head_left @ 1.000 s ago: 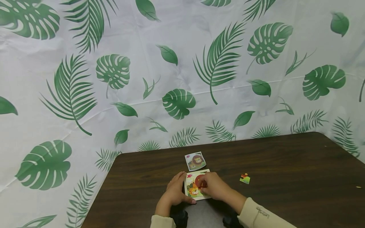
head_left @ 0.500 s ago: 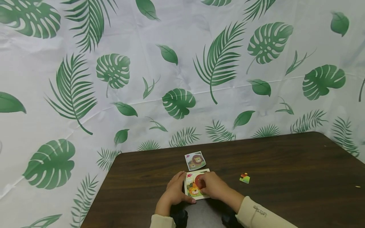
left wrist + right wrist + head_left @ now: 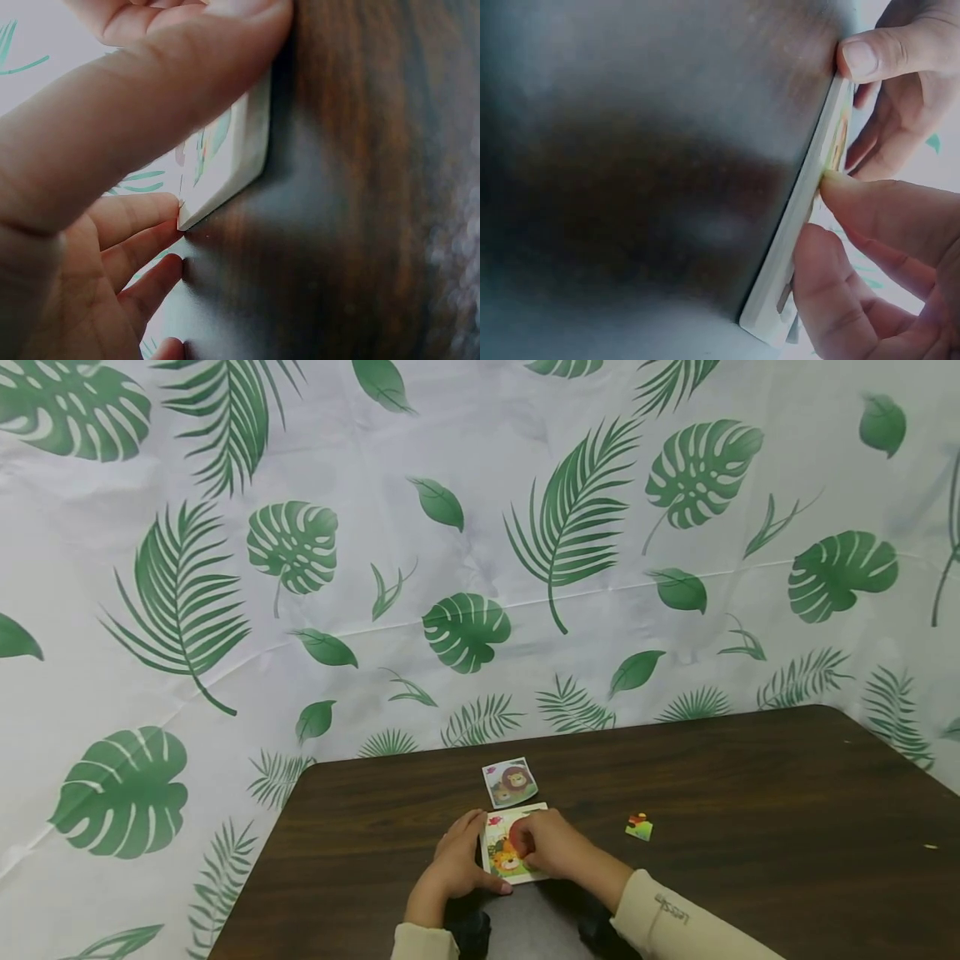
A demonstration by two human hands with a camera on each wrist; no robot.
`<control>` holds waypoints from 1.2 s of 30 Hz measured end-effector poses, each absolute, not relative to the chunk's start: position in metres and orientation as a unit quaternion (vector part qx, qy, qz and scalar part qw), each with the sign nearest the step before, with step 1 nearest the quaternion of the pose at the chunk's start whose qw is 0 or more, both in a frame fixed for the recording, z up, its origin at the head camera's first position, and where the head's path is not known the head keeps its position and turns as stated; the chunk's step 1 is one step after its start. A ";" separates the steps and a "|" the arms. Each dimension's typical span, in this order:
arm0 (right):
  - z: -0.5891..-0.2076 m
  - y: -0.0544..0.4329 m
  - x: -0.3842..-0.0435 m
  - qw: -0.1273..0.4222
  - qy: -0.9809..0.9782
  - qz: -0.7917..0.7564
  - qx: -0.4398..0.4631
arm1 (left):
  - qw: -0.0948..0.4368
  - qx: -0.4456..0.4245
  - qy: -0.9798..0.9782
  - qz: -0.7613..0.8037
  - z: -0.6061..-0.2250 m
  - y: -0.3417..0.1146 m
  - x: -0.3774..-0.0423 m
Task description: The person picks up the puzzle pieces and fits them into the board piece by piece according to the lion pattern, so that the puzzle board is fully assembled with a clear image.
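Observation:
A small cream-rimmed jigsaw board point(image 3: 527, 877), printed with a red-maned lion and an orange cub, lies flat on the table. My left hand point(image 3: 456, 862) grips it at the left, thumb at the near edge and fingers along the far left. In the left wrist view, the thumb crosses over the board point(image 3: 251, 142) and a fingertip meets its corner. My right hand point(image 3: 558, 847) bends over the board's right half, thumb and index finger pinching a reddish puzzle piece point(image 3: 517, 837) at the mane. In the right wrist view those fingertips are at the board's surface and mostly hide the piece.
A square picture card point(image 3: 510, 782) with the same lions lies just beyond the board. One loose puzzle piece point(image 3: 639, 827), red, yellow and green, sits to the right. The dark wood table point(image 3: 360, 843) ends at a leaf-printed cloth point(image 3: 465, 635) behind.
The right fingers have settled slightly lower over the reddish area of the board. The left hand keeps its place, and the view has shifted a little.

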State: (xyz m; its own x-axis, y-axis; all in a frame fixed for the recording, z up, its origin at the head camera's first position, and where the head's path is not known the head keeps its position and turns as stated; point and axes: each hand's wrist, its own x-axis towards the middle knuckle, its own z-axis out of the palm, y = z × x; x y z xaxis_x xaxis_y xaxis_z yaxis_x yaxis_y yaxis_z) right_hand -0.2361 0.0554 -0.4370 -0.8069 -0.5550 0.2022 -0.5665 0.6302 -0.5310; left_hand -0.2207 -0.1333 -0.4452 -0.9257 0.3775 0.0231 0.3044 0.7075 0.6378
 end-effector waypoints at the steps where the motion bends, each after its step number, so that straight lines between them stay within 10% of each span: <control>1: -0.438 0.055 -0.236 0.006 -0.903 0.300 0.306 | 0.054 0.185 0.923 0.333 -0.445 -0.133 -0.221; 36: -0.413 0.121 -0.244 0.005 -0.884 0.408 0.229 | 0.063 0.171 0.926 0.332 -0.445 -0.133 -0.221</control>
